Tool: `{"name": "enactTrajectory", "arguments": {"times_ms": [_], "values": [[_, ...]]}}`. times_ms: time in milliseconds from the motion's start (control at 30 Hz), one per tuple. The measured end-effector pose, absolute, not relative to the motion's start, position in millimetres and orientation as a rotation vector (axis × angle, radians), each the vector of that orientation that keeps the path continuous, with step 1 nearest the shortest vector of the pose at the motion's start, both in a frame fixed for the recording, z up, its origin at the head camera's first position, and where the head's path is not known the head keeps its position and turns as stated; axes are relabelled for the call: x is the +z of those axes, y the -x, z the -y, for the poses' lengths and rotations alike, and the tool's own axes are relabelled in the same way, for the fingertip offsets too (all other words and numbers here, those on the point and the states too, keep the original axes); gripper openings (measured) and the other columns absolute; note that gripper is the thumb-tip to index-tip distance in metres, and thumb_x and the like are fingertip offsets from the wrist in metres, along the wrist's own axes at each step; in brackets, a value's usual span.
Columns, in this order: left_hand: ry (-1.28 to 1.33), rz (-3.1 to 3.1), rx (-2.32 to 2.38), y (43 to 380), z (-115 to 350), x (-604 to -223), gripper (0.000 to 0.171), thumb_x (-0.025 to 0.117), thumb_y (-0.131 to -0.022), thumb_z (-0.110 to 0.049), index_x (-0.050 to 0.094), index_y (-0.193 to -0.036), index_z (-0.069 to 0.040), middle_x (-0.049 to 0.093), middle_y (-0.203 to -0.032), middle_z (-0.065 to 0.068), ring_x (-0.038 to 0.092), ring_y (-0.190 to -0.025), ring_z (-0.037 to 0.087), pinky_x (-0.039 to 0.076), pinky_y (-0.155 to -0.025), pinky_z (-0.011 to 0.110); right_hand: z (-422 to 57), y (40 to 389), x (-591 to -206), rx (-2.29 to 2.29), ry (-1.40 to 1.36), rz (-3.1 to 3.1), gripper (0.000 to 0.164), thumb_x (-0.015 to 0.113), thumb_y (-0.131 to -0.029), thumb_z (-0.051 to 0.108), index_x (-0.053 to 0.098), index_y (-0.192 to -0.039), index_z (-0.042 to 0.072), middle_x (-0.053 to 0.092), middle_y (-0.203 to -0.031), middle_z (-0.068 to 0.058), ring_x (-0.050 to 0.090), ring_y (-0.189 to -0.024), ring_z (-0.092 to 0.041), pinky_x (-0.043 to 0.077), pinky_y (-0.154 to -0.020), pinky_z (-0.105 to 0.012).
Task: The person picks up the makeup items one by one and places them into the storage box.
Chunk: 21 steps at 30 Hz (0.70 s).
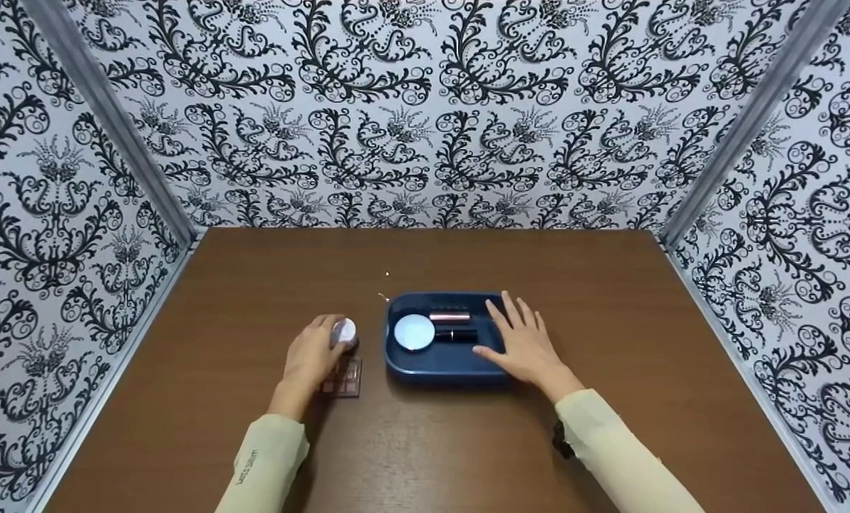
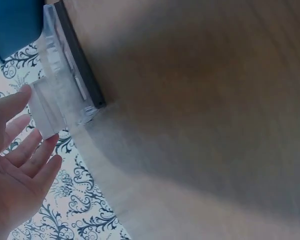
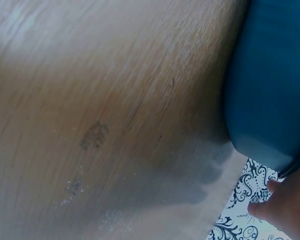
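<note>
My left hand (image 1: 314, 353) pinches a small jar (image 1: 345, 333) with a white top between thumb and fingers, left of the blue tray. In the left wrist view the jar (image 2: 46, 110) looks pale, with clear sides. Just below that hand lies an eyeshadow palette (image 1: 350, 377), partly hidden by it. My right hand (image 1: 528, 349), fingers spread, rests over the right end of the blue tray (image 1: 432, 372). Inside the tray are a round white-topped container (image 1: 415, 333), a rose-pink tube (image 1: 450, 316) and a black tube (image 1: 462, 335) with a silver band.
Two tiny shiny bits, one of them (image 1: 387, 273) farther back, lie behind the tray's left corner. The brown wooden table (image 1: 439, 456) is bordered by black-and-white patterned walls (image 1: 410, 142) at the back and sides.
</note>
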<state>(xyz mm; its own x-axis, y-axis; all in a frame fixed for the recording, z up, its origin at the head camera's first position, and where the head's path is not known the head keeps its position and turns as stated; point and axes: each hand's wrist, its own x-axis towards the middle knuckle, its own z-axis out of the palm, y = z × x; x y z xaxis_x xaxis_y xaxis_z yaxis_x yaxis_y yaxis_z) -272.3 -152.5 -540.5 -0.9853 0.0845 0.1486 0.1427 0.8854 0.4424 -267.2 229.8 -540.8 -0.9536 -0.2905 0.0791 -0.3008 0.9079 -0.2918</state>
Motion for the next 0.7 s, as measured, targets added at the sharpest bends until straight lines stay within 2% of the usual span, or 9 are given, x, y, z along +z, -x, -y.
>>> {"name": "enactTrajectory", "arguments": {"times_ms": [233, 700], "values": [[0.184, 2.868, -0.735, 270, 148, -526, 0.049, 0.076, -0.089, -0.022, 0.060, -0.133, -0.005, 0.061, -0.136, 0.017, 0.061, -0.122, 0.037, 0.048, -0.103, 0.053, -230, 267, -539, 0.439, -0.466, 3.054, 0.093, 0.053, -0.089, 0.071, 0.021, -0.161, 0.022, 0.007, -0.169, -0.013, 0.013, -0.153, -0.044, 0.015, -0.119, -0.067], [0.280, 2.762, -0.760, 265, 127, -496, 0.048, 0.078, -0.087, -0.020, 0.062, -0.131, -0.009, 0.064, -0.132, 0.014, 0.063, -0.120, 0.034, 0.050, -0.101, 0.051, -230, 267, -537, 0.454, -0.466, 3.060, 0.094, 0.053, -0.089, 0.072, 0.020, -0.161, 0.022, 0.007, -0.169, -0.013, 0.013, -0.153, -0.044, 0.014, -0.120, -0.067]]}}
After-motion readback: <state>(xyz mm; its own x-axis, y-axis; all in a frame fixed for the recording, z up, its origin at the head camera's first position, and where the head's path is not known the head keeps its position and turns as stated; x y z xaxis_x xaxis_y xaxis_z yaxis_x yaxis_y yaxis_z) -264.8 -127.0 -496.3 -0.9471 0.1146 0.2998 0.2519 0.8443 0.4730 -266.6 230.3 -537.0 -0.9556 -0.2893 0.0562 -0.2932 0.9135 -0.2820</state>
